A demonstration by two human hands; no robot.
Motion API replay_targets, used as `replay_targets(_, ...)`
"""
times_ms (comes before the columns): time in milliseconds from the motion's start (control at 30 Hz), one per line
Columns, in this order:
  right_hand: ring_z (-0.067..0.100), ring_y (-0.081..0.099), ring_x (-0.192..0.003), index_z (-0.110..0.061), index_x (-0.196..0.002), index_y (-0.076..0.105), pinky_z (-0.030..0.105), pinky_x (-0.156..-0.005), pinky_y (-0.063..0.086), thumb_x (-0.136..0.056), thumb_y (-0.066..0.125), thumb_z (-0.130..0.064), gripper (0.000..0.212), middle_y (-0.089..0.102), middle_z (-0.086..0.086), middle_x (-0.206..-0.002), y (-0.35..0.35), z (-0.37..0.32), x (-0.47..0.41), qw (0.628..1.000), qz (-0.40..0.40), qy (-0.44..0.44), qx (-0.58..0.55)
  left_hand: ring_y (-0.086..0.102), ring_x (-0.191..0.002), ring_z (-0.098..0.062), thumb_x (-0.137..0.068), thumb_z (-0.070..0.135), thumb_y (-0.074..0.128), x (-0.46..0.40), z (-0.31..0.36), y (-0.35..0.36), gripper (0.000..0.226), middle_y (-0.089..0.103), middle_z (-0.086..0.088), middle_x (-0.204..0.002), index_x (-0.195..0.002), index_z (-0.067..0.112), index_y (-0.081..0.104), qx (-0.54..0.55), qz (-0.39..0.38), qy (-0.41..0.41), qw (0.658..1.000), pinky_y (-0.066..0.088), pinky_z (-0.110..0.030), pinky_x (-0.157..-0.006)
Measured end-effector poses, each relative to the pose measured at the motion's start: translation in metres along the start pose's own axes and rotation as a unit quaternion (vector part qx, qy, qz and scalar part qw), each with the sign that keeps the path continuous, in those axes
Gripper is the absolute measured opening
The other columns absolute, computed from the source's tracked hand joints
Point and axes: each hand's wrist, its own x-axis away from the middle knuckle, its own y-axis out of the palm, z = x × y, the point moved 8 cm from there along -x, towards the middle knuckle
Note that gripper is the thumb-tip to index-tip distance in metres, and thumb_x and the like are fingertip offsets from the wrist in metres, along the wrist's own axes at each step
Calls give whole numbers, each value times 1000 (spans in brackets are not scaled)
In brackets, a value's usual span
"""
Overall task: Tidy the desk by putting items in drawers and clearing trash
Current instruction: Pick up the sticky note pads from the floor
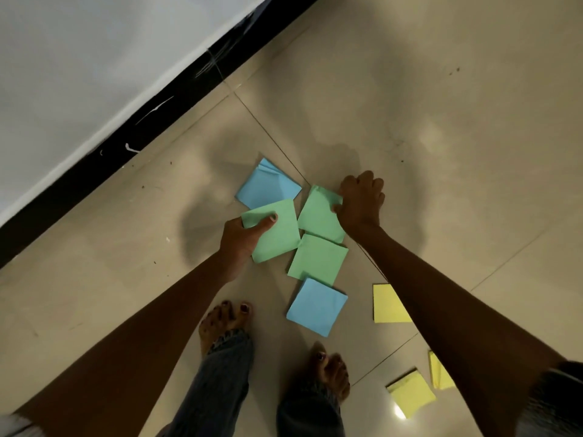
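Coloured sticky-note pads lie scattered on the beige tiled floor. My left hand [243,239] grips a green pad [277,233], thumb on top of it. My right hand [361,203] pinches the far right edge of a second green pad [318,216]. A third green pad [318,260] lies just below them. One blue pad [265,184] with a curled sheet sits beyond the green ones, and another blue pad [317,305] lies nearer my feet.
Three yellow pads lie to the right: one [389,304] partly under my right forearm, two [410,392] [440,373] near the bottom. My bare feet [225,323] [331,367] stand close below the pads. A white wall with black skirting [151,115] runs along the left.
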Motion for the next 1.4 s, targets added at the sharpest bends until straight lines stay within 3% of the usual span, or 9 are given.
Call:
replay_targets(200, 27, 61, -81, -7, -94, 53, 33, -65, 47, -76, 70, -5, 25, 64, 12, -90, -13, 17, 37, 930, 14, 125, -346, 62, -74, -18, -81, 25, 73, 6, 14, -1, 14, 64, -1, -78, -74, 20, 62, 22, 16, 5, 1000, 52, -48, -85)
replay_targets(400, 23, 63, -86, -6, -110, 56, 39, -72, 55, -81, 64, 4, 32, 64, 8, -97, -9, 3, 83, 640, -46, 297, -707, 66, -85, -25, -84, 24, 69, 5, 18, 2, 8, 66, -4, -85, -82, 18, 65, 62, 30, -5, 998, 53, -51, -86)
replay_targets(500, 23, 59, -86, -8, -94, 57, 35, -68, 51, -86, 58, 3, 14, 62, 9, -94, 11, -27, 101, 516, -94, 346, -778, 64, -79, -18, -88, 24, 63, 11, 17, 20, 29, 65, -5, -91, -113, 7, 61, 125, -9, -42, 991, 59, -31, -64)
replay_targets(633, 24, 54, -94, -6, -115, 55, 34, -76, 47, -88, 59, -4, 27, 57, 13, -109, 36, -49, 115, 448, -98, 438, -774, 63, -76, -15, -93, 36, 52, 20, 17, 36, 34, 66, -6, -96, -117, 12, 58, 187, -38, -86, 978, 52, -21, -51)
replay_targets(767, 18, 55, -75, -3, -119, 55, 27, -62, 46, -88, 60, -5, 32, 59, 14, -106, 47, -64, 121, 472, -95, 469, -741, 67, -90, -18, -82, 57, 54, 24, 13, 40, 53, 70, -7, -104, -114, 15, 62, 215, -75, -99, 969, 54, -26, -62)
replay_targets(967, 19, 58, -66, -8, -76, 57, 31, -62, 50, -85, 63, -3, 12, 60, 12, -86, 56, -60, 127, 523, -77, 467, -709, 65, -94, -24, -83, 14, 67, 26, 0, 31, 40, 63, -15, -119, -120, 3, 58, 215, -40, -96, 971, 58, -26, -62)
replay_targets(1067, 18, 59, -71, -12, -77, 58, 32, -64, 50, -84, 67, -14, 11, 63, 10, -87, 58, -45, 124, 636, -40, 421, -646, 64, -96, -28, -85, 6, 64, 21, -8, 20, 31, 63, -18, -117, -116, 1, 59, 198, 17, -74, 977, 57, -40, -81)
replay_targets(1233, 26, 45, -115, -13, -119, 51, 39, -89, 37, -78, 69, -21, 46, 49, 7, -121, 38, -4, 112, 951, 22, 206, -230, 62, -105, -33, -83, 8, 68, 11, -12, -1, 32, 64, -19, -115, -113, 2, 60, 161, 87, -59, 981, 50, -48, -93)
replay_targets(1400, 31, 38, -118, -10, -134, 39, 43, -92, 35, -73, 77, -32, 75, 41, 13, -132, 63, 1, 110, 996, -68, 49, 18, 62, -107, -33, -83, 11, 69, 4, -23, -15, 34, 63, -19, -116, -114, 1, 60, 123, 81, -53, 988, 49, -51, -94)
